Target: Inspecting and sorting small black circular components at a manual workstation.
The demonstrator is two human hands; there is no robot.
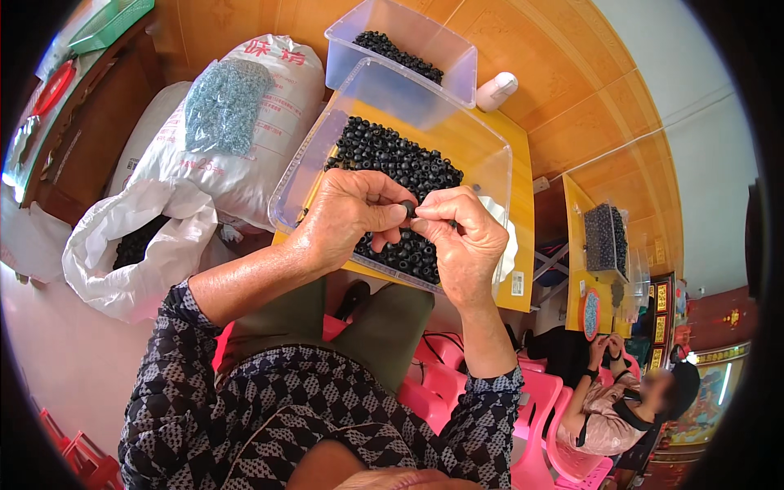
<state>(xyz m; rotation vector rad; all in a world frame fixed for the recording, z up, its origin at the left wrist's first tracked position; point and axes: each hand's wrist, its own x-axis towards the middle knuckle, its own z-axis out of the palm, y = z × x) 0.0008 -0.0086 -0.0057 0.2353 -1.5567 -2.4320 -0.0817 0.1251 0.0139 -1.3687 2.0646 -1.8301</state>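
Between the thumb and forefinger of my left hand (353, 214) is a small black round piece (409, 209), held up over a clear plastic bin. My right hand (467, 237) is closed in a pinch right beside that piece, thumb and forefinger pressed together at its edge. Whatever those right fingertips hold is too small to make out. Below both hands, many similar black pieces (392, 155), some showing a hole in the middle, lie in the clear bin (282, 192). The bin rests on a yellow table (523, 278) in front of my knees.
A second bin (347, 61) of black pieces stands behind, near a pale bottle (496, 91). On the left, a bag of blue-grey bits (220, 106) lies on a white sack (282, 163), beside an open sack (90, 253). Another person (612, 408) sits at the right by pink chairs (539, 400).
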